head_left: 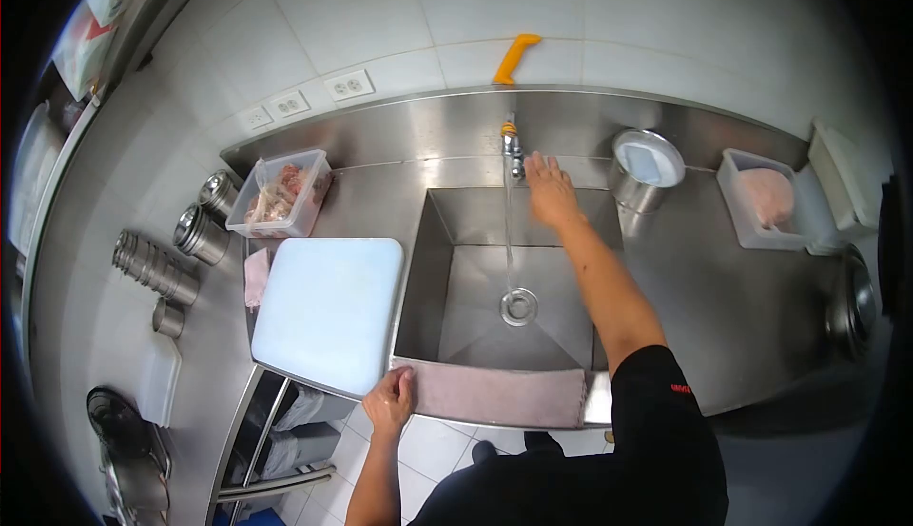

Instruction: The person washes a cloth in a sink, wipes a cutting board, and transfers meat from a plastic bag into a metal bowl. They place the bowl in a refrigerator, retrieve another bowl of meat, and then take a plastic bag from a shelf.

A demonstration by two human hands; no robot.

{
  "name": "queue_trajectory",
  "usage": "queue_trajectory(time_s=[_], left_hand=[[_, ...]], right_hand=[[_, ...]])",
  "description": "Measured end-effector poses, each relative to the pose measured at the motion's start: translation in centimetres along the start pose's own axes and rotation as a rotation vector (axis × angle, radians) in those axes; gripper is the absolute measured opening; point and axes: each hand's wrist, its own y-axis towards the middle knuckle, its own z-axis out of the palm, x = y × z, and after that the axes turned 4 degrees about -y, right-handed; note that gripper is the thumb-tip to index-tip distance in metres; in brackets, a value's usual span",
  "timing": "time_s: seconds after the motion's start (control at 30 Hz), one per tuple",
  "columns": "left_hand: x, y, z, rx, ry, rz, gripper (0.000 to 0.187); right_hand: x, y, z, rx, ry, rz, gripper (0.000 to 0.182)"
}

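Observation:
Water runs in a thin stream from the metal faucet (514, 152) into the steel sink (456, 312). My right hand (554, 191) reaches across the basin, fingers stretched out, just right of the faucet and holding nothing. A pinkish-brown cloth (495, 395) lies along the sink's front edge. At its left end, my left hand (390, 399) rests on the counter's front edge with fingers curled; what they grip, if anything, is hidden. The white cutting board (328, 312) lies just beyond that hand, to the left of the sink.
A plastic container of raw meat (285, 198) stands behind the board. On the right are a steel pot (642, 193) and a container with a pink mass (761, 198). Steel canisters (200, 234) line the left. A yellow handle (516, 58) shows against the wall.

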Motion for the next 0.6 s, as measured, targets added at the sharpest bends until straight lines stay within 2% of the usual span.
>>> queue_trajectory(time_s=[0.03, 0.13, 0.23, 0.3, 0.33, 0.4, 0.43, 0.47, 0.57, 0.6], left_hand=[[-0.2, 0.1, 0.0, -0.016, -0.007, 0.001, 0.027], [0.1, 0.2, 0.4, -0.022, 0.011, -0.050, 0.025], [-0.1, 0.3, 0.7, -0.045, -0.005, -0.049, 0.024], [0.2, 0.1, 1.0, -0.061, -0.014, -0.036, 0.023], [0.0, 0.2, 0.9, -0.086, 0.011, 0.013, 0.024], [0.7, 0.1, 1.3, -0.120, 0.016, 0.027, 0.025], [1.1, 0.0, 1.6, -0.129, 0.008, 0.038, 0.025], [1.2, -0.1, 1.6, -0.085, 0.009, 0.000, 0.025], [1.7, -0.1, 1.4, -0.024, -0.038, -0.039, 0.028], [3.0, -0.2, 2.0, -0.060, -0.069, 0.053, 0.025]], right_hand=[[-0.1, 1.3, 0.7, -0.034, -0.026, -0.014, 0.063], [-0.8, 3.0, 4.8, 0.077, 0.039, 0.154, 0.062], [-2.3, 2.1, 5.2, 0.278, 0.127, 0.171, 0.064], [-3.7, 2.5, 6.9, 0.290, 0.180, 0.065, 0.060], [-4.9, 2.0, 6.5, 0.292, 0.202, 0.033, 0.058], [-4.9, 0.6, 5.1, 0.499, 0.187, 0.009, 0.046], [-4.5, -1.2, 4.8, 0.481, 0.184, -0.015, 0.035], [-3.6, -3.4, 1.2, 0.573, 0.184, -0.020, 0.035], [-4.3, -11.8, -0.3, 0.271, 0.429, 0.022, 0.042], [-4.3, -15.2, -1.4, 0.165, 0.447, 0.052, 0.044]])
